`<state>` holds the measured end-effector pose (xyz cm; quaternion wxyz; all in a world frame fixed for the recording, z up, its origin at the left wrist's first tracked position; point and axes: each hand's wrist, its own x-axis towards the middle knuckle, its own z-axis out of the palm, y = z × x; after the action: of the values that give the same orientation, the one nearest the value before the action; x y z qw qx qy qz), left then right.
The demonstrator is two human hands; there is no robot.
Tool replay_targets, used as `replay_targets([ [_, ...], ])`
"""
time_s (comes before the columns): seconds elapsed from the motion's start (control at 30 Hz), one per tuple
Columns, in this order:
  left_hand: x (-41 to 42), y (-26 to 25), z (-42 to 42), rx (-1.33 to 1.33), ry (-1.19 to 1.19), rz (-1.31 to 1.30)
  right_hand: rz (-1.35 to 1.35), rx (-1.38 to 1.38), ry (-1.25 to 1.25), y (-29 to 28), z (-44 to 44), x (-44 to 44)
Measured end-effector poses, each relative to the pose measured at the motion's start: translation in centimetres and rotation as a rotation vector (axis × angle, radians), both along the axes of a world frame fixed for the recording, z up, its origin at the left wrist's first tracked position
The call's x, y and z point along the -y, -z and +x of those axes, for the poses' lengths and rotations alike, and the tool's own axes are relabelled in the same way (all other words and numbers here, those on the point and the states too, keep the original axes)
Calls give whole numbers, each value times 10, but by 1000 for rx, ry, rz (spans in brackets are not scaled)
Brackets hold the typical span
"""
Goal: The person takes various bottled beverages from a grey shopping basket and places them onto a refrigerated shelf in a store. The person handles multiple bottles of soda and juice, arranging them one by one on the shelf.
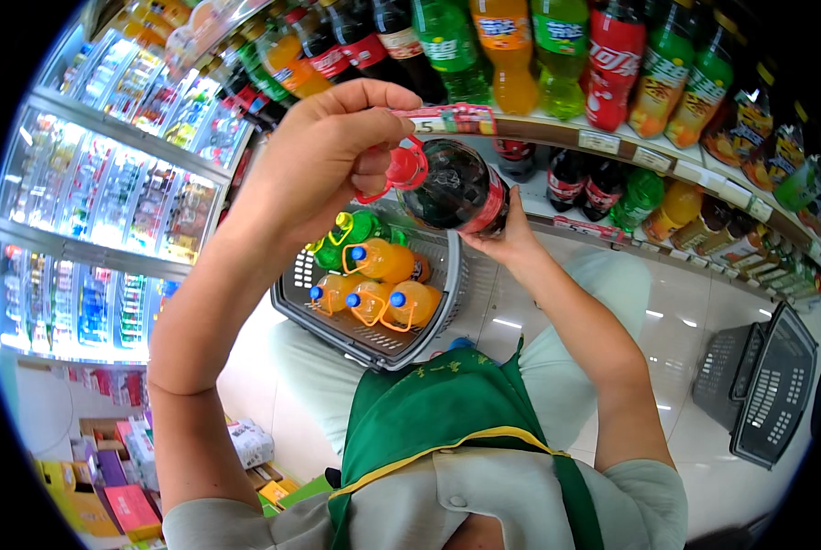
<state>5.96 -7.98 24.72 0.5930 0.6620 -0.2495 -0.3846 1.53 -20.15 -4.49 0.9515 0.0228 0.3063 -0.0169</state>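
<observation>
A large cola bottle (452, 185) with a red cap and red carrying ring is held tilted between my hands, in front of the lower shelf. My right hand (503, 230) supports the bottle's labelled side near its base. My left hand (362, 137) is raised at the cap end, its thumb and forefinger pinched together by the pink price strip (455, 120) on the shelf edge. Its lower fingers are curled beside the red ring; whether they grip it is hard to tell. Below stands a grey plastic shopping basket (455, 275) with several orange soda bottles (383, 260) and green bottles (366, 227).
Soda bottles (510, 55) line the curved upper shelf; more cola bottles (565, 180) stand on the lower one. Glass-door drink coolers (108, 179) are at left. Another grey basket (761, 385) stands on the floor at right. Cartons (132, 509) lie at lower left.
</observation>
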Motion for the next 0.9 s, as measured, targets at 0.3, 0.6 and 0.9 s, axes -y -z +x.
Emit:
replay_targets([
  [0.3,67,95,-2,-163,-121,4,25,17,81,17,-6,33],
  [0.6,87,165,12,9,-102,181,97,3,139,51,24,46],
  [0.9,109,179,19,122,3,167,67,69,184,72,46,67],
])
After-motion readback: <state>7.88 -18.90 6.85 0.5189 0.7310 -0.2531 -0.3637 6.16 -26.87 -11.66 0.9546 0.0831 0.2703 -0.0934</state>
